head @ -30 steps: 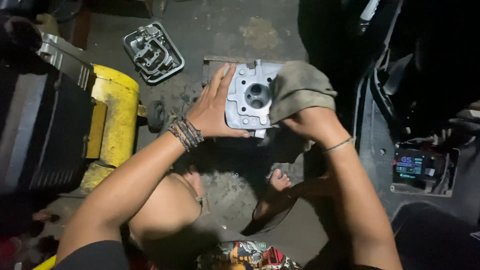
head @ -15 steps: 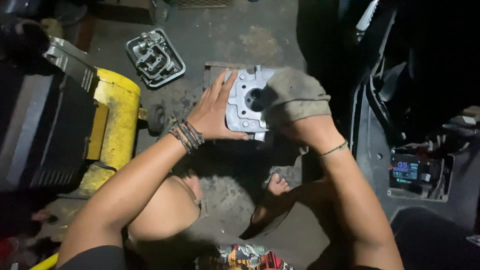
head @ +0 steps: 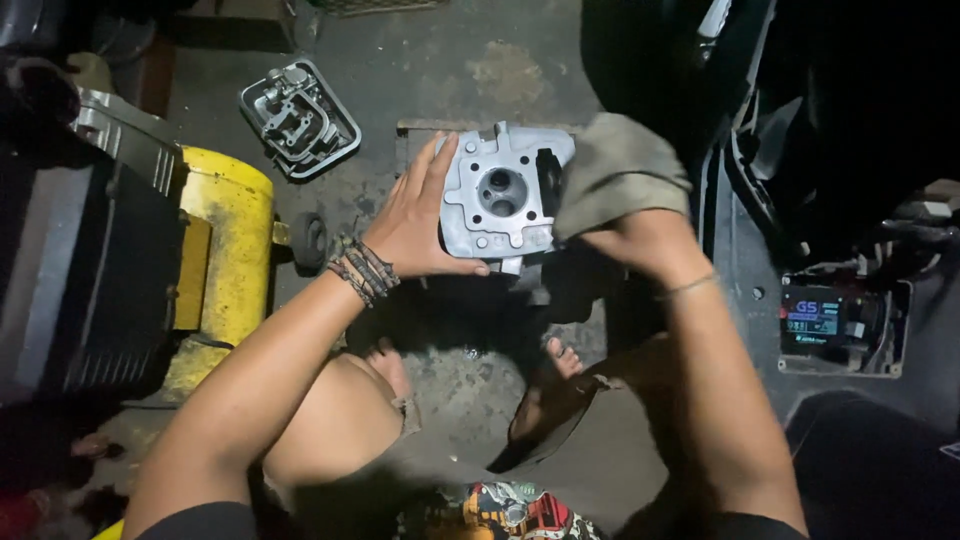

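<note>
My left hand (head: 418, 222) grips the left edge of a grey metal engine cylinder head (head: 497, 198), holding it up over the concrete floor. Its flat face with a round bore points at me. My right hand (head: 645, 240) holds a grey-brown rag (head: 615, 170) pressed against the right side of the part, covering that edge. Beaded bracelets circle my left wrist and a thin band my right.
A metal engine cover (head: 298, 118) lies on the floor at upper left. A yellow machine with a black housing (head: 210, 260) stands to the left. On the right a small battery (head: 825, 320) sits in dark vehicle bodywork. My knee and feet are below.
The rag has slid from over the centre of the part to its right side, uncovering the bore. My left hand keeps its grip.
</note>
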